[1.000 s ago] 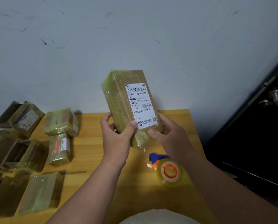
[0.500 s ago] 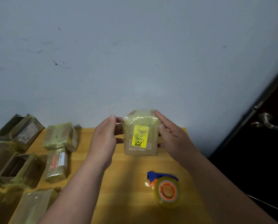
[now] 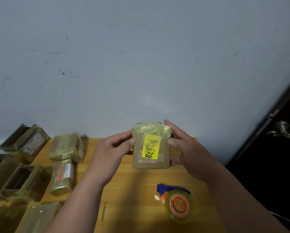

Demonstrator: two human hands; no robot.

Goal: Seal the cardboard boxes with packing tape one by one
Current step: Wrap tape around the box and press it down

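Little change is noted since half a second ago: box (image 3: 151,145) is held upright by left grip (image 3: 113,154) and right grip (image 3: 189,154); its rear is hidden.

Box (image 3: 151,146) turned upright, yellow sticker (image 3: 151,148) now facing.

Brown box (image 3: 151,158) bears yellow sticker (image 3: 151,149); tape roll's (image 3: 179,206) core orange.

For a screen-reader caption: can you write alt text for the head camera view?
Two hands, left and right, hold a small taped cardboard box with a yellow 1626 sticker above a wooden table. A tape dispenser lies near the right forearm; more boxes sit at left.
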